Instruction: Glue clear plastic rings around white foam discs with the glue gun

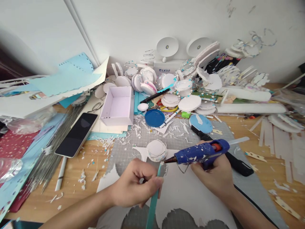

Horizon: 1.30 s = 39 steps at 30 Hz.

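Note:
My left hand (137, 184) is closed, thumb and forefinger pinching long teal tweezers (152, 205). The tweezers' tip points away from me, with a tiny white piece at its end. In my right hand (215, 176) is a blue hot glue gun (196, 152), flecked with white bits. A clear glue stick (239, 140) juts from its back, and its nozzle is close to the tweezers' tip; whether they touch, I cannot tell. Just beyond lies a round white foam disc (156, 150) with thin wire or trim around its side. Under my hands is a white sheet (190, 194) with rounded cutouts.
A grey cutting mat (126, 140) covers the middle of the wooden table. A phone (76, 135) and a lilac box (118, 106) stand left. Several white discs (190, 103), a blue lid (154, 118) and paper scraps crowd the back. A black tool (238, 163) lies right.

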Motion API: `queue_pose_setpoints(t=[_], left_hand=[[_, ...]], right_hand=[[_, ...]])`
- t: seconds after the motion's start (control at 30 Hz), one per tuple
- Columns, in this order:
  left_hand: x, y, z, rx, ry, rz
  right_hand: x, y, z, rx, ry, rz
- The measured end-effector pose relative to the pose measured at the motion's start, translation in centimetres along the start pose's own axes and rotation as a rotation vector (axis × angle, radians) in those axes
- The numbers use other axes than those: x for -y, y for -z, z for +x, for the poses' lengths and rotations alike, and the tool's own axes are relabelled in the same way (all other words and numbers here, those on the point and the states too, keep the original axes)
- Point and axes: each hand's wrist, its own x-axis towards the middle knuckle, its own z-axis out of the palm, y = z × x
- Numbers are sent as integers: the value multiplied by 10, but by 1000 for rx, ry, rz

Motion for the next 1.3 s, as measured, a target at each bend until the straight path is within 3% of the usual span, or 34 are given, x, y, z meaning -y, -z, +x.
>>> queue_pose_setpoints(t=[0.7, 0.87, 0.97, 1.07, 1.23, 1.3], left_hand=[[4, 2, 1, 3, -56, -37], [4, 2, 0, 41, -31, -134], [5, 2, 0, 59, -24, -210], [6, 3, 0, 64, -18, -272], [8, 3, 0, 59, -16, -323], [8, 3, 0, 62, -19, -330]], right_hand=[[-1, 1, 0, 5, 12, -78], [-6, 23, 10, -209, -136, -209], [-23, 49, 20, -386, -347, -346], [-60, 77, 24, -535, -449, -457], [-117, 98, 14, -462, -692, -493], [-125, 97, 8, -356, -688, -464]])
